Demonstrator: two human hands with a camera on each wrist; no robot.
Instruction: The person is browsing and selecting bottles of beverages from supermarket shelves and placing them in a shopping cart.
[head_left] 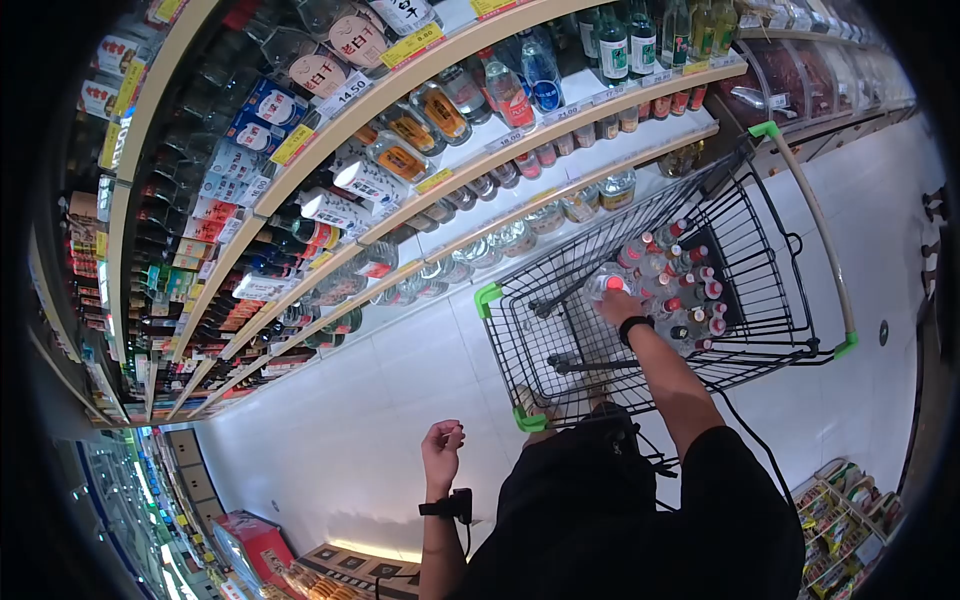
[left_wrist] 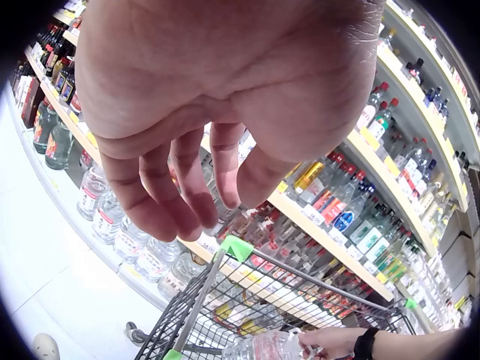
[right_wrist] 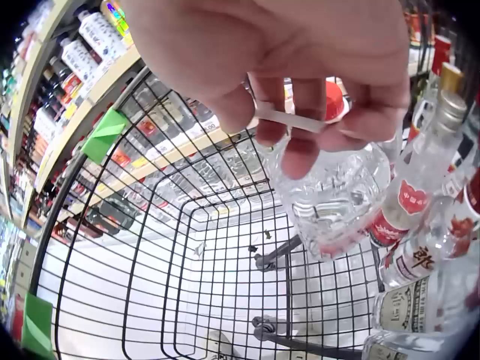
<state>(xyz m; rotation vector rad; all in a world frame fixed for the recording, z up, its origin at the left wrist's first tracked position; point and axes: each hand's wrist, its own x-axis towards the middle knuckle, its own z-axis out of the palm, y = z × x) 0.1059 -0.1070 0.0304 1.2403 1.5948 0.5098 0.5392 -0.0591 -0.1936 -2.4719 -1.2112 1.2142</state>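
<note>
My right hand [head_left: 617, 311] is inside the black wire shopping cart [right_wrist: 174, 247], holding a large clear plastic jug [right_wrist: 330, 202] by its white carry handle [right_wrist: 291, 120]. The jug has a red cap, partly hidden behind the fingers in the right wrist view. Beside it, several clear glass bottles [right_wrist: 409, 191] with red, gold and silver caps stand packed together at the cart's handle end. My left hand [head_left: 442, 458] hangs in the air to the left of the cart, fingers loosely curled and holding nothing.
Long shelves [head_left: 400, 205] of liquor bottles run along the cart's far side, with big clear jugs [left_wrist: 124, 232] on the lowest level. The cart's green corners [head_left: 487, 298] stand close to the shelf edge. A snack rack [head_left: 840, 520] is at the lower right, on the pale tiled floor.
</note>
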